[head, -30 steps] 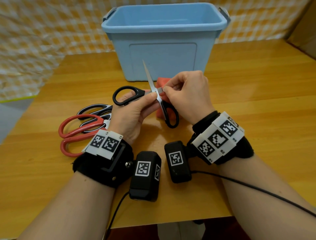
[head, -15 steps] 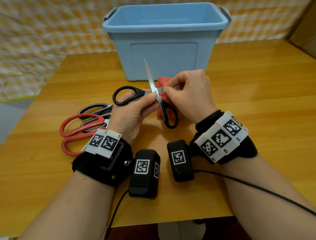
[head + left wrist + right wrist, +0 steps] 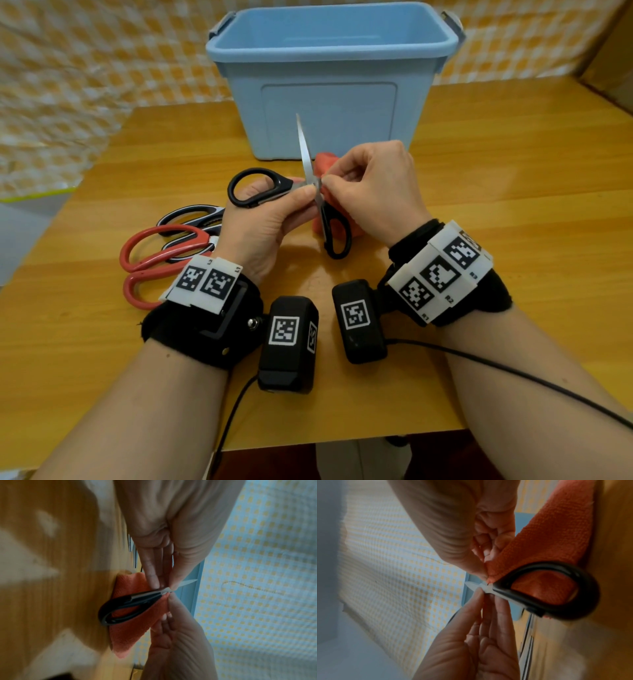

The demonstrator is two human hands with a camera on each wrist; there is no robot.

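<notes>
Black-handled scissors (image 3: 305, 154) are spread wide, one blade pointing up in front of the bin and one handle ring hanging down. My left hand (image 3: 301, 198) pinches them by the blade near the pivot, thumb on top. My right hand (image 3: 327, 181) pinches a corner of an orange cloth (image 3: 322, 162) against that same spot. The left wrist view shows the scissors (image 3: 130, 600) lying across the cloth (image 3: 126, 635), with both hands' fingertips meeting at the pivot. In the right wrist view the cloth (image 3: 547, 534) hangs behind the black handle ring (image 3: 556, 566).
A light blue plastic bin (image 3: 329, 113) stands right behind the hands. Red-handled scissors (image 3: 154, 260) and a black-and-white-handled pair (image 3: 191, 219) lie on the wooden table (image 3: 513, 205) to the left. A cable (image 3: 513, 373) runs from my right wrist.
Both hands keep the same hold on the scissors and cloth. Only a slight shift of the right wrist shows.
</notes>
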